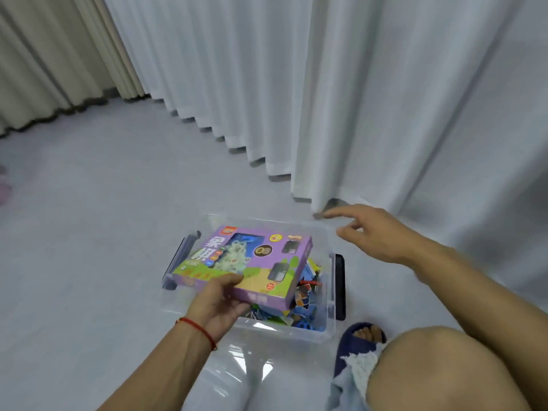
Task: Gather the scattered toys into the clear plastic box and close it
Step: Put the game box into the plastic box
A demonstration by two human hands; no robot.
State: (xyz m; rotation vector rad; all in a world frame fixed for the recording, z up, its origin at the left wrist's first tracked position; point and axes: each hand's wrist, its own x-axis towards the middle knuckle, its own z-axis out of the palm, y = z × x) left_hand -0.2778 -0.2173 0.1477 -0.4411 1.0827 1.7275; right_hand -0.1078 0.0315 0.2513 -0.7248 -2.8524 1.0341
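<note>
White curtains hang to a pale grey floor, with beige curtains in the far left corner. On the floor before a crouching person sits a clear plastic box, open at the top, with dark latch handles on its left and right ends. A clear lid, as far as the glare lets one judge, lies flat on the floor just in front of it. A purple game box rests tilted across the top of loose coloured toys piled inside the plastic box. The left hand, a red string at its wrist, grips the game box's near edge. The right hand hovers beyond the box's far right corner, fingers spread and holding nothing. A dark blue slipper shows beside the bare right knee.
</note>
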